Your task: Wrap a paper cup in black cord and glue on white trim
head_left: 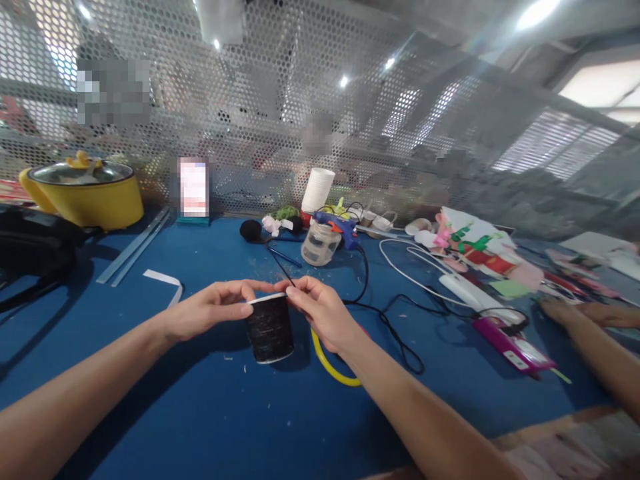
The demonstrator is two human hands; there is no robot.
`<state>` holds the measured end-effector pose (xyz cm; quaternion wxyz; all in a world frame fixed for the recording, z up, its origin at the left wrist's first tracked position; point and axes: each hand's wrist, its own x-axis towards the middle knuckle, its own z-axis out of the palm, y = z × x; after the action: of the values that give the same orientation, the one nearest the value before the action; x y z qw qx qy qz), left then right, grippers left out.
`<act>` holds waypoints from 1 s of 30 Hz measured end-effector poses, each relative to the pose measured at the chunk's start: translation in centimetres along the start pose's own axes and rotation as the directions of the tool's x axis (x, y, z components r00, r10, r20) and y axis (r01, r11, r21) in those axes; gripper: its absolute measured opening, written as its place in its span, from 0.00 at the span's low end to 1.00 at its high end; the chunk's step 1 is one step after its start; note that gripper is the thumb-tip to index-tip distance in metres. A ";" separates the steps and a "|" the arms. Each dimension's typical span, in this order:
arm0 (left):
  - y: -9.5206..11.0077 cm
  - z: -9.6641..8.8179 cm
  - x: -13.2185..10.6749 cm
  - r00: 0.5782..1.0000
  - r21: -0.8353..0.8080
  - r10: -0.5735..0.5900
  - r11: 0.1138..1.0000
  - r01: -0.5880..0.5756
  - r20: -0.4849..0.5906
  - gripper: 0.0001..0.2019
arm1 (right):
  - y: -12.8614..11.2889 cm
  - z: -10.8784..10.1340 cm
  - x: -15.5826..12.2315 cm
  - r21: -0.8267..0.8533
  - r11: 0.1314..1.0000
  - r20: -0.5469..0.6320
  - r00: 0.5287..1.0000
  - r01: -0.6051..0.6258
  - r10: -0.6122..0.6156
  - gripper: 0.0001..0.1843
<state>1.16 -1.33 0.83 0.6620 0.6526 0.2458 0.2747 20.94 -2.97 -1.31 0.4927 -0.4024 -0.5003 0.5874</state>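
A paper cup (271, 330) wound round with black yarn stands on the blue table (210, 407) in front of me. My left hand (213, 308) pinches its white rim from the left. My right hand (323, 312) pinches the rim from the right, and a thin black strand (280, 263) runs up from those fingers toward a black pom-pom (251, 230). A yellow ring (333, 367) lies partly under my right wrist.
A blue glue gun (336, 225) rests on a clear jar (320, 244), its black cord looping across the table. A yellow pot (85, 190) and a black bag (35, 243) sit far left. Paper craft scraps and another person's hand (575, 312) are at the right.
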 end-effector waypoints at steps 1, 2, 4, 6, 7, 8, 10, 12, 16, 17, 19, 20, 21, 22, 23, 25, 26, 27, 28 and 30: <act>-0.1 -0.1 0.0 1.000 -0.003 -0.006 1.000 0.006 0.004 0.07 | 0.1 0.0 0.0 -0.012 1.000 0.010 1.000 0.001 -0.001 0.10; -0.1 -0.2 0.0 1.000 -0.004 -0.012 1.000 0.013 0.004 0.08 | 0.1 0.0 0.0 -0.025 1.000 0.020 1.000 0.003 -0.003 0.10; -0.3 -0.4 0.0 1.000 -0.004 -0.029 1.000 0.029 -0.010 0.09 | 0.3 -0.1 0.0 -0.054 0.998 0.029 1.000 0.007 -0.006 0.11; -0.5 -0.6 -0.1 0.998 -0.003 -0.047 0.999 0.047 -0.034 0.09 | 0.5 -0.1 0.0 -0.084 0.996 0.027 1.000 0.004 -0.002 0.11; -0.6 -0.6 -0.1 0.998 0.002 -0.053 0.999 0.053 -0.045 0.10 | 0.6 -0.1 0.0 -0.098 0.995 0.023 1.000 0.002 0.000 0.12; -0.7 -0.7 0.0 0.997 0.013 -0.057 0.998 0.058 -0.054 0.10 | 0.6 -0.2 0.1 -0.118 0.993 0.019 1.000 0.005 -0.003 0.12; -0.8 -0.9 0.0 0.995 0.060 -0.064 0.996 0.068 -0.073 0.10 | 0.7 -0.3 0.1 -0.189 0.981 0.008 0.999 0.036 -0.035 0.12; -0.9 -1.2 0.0 0.993 0.135 -0.074 0.987 0.086 -0.093 0.10 | 0.8 -0.4 0.2 -0.296 0.951 -0.003 0.996 0.083 -0.088 0.11; -0.8 -1.5 0.1 0.994 0.306 -0.069 0.947 0.092 -0.087 0.09 | 0.7 -0.5 0.2 -0.436 0.890 -0.002 0.989 0.135 -0.151 0.11; -0.7 -1.4 0.2 0.995 0.360 -0.056 0.929 0.083 -0.085 0.09 | 0.7 -0.4 0.1 -0.451 0.882 -0.001 0.988 0.139 -0.157 0.11; -0.6 -0.9 0.3 0.994 0.474 -0.019 0.878 0.067 -0.105 0.10 | 0.7 -0.1 0.0 -0.473 0.869 -0.003 0.986 0.147 -0.168 0.10; -0.5 -0.4 0.3 0.992 0.521 0.004 0.851 0.063 -0.127 0.10 | 0.7 0.0 -0.1 -0.479 0.865 -0.003 0.985 0.152 -0.175 0.10; -0.4 0.0 0.4 0.988 0.560 0.031 0.827 0.059 -0.150 0.10 | 0.6 0.2 -0.2 -0.478 0.864 -0.001 0.983 0.161 -0.184 0.09; -0.4 0.6 0.4 0.985 0.586 0.052 0.808 0.055 -0.164 0.10 | 0.6 0.4 -0.4 -0.472 0.864 0.003 0.981 0.174 -0.195 0.09; -0.3 1.1 0.4 0.979 0.598 0.071 0.799 0.058 -0.190 0.10 | 0.5 0.6 -0.5 -0.467 0.864 0.010 0.978 0.188 -0.208 0.08; -0.3 1.9 0.4 0.966 0.593 0.102 0.803 0.062 -0.238 0.08 | 0.4 1.0 -0.9 -0.471 0.854 0.021 0.971 0.220 -0.238 0.07; -0.4 2.1 0.4 0.961 0.581 0.117 0.812 0.054 -0.252 0.08 | 0.3 1.1 -1.0 -0.483 0.844 0.023 0.967 0.232 -0.253 0.07; -0.4 2.3 0.4 0.958 0.566 0.127 0.823 0.043 -0.257 0.07 | 0.3 1.2 -1.2 -0.498 0.834 0.022 0.964 0.239 -0.263 0.06; -0.4 2.4 0.3 0.957 0.548 0.134 0.836 0.030 -0.256 0.07 | 0.2 1.3 -1.3 -0.510 0.825 0.021 0.962 0.243 -0.271 0.06; -0.5 2.4 0.3 0.957 0.503 0.142 0.864 0.005 -0.254 0.07 | 0.1 1.3 -1.5 -0.508 0.822 0.018 0.958 0.256 -0.287 0.06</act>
<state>3.04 -2.86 0.36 0.4187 0.7637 0.3766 0.3157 19.95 -4.64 -1.21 0.4631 -0.4592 -0.6737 0.3474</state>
